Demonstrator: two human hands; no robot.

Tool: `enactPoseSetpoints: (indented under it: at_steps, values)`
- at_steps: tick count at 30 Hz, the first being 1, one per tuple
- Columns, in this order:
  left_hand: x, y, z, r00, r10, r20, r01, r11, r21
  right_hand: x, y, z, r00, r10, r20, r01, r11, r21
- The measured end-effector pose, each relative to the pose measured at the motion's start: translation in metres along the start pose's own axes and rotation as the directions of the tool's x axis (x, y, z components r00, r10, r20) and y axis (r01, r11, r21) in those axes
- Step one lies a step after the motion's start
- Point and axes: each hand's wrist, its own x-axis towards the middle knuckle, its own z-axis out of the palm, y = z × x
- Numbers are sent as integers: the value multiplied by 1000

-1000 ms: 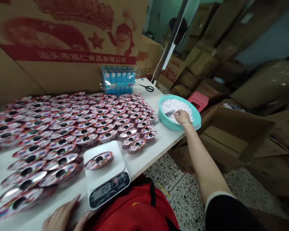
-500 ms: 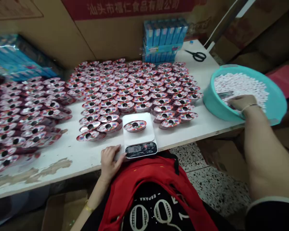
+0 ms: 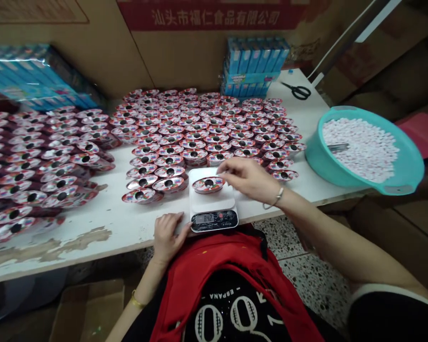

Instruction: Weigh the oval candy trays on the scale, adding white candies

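A white digital scale point(image 3: 214, 204) sits near the table's front edge, its display reading about 842. On its platform stands an oval-topped red and white pack point(image 3: 209, 185) with a dark round hole in the top. My right hand point(image 3: 248, 176) is at the pack's right end, thumb and fingers pinched together; whatever is between them is too small to make out. My left hand point(image 3: 167, 233) rests at the table edge just left of the scale, thumb spread from the fingers, holding nothing. Rows of similar packs point(image 3: 169, 160) stand behind and left of the scale.
A turquoise basin point(image 3: 316, 164) at the right holds many small white pieces point(image 3: 364, 147) and a metal tool point(image 3: 338, 147). Black scissors point(image 3: 299, 91) lie behind it. Blue boxes point(image 3: 253, 64) stand at the back against cardboard cartons point(image 3: 178, 52).
My right hand has left the basin and moved left to the pack on the scale. My left hand stays beside the scale. The view has shifted slightly.
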Motion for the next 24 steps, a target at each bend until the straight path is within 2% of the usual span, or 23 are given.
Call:
enactPoseSetpoints:
  at_steps: [4,6,9,13,15,17,20,22,24]
  values:
    - [-1,0,1,1000,3,-22,-3,1000,12,16,0,24,988,-23,155,69,952,-298]
    - [-1,0,1,1000,10,-29,-10,1000,14,19,0,28,986,-12,168,73,929,-362]
    - [-1,0,1,999,14,-31,-14,1000,6,22,0,32,987,-31,158,88,926,-368]
    - [0,1,0,999,15,-32,-15,1000,4,26,2,32,995,-60,78,79,962,-263]
    - [-1,1,0,1000,7,-28,-7,1000,0,25,1,28,998,-32,45,37,995,-94]
    - [-1,1,0,1000,-1,-32,1,1000,-13,18,-4,21,994,47,100,-64,983,169]
    - [-2,1,-1,997,-1,-74,-3,999,-51,-6,-21,7,933,121,340,-286,823,491]
    - [-2,2,-1,995,-1,-101,-6,998,-70,-28,-40,-3,844,108,526,-430,723,541]
    - [-2,2,-1,994,-3,-108,-6,997,-78,-49,-62,-12,739,77,670,-532,678,508]
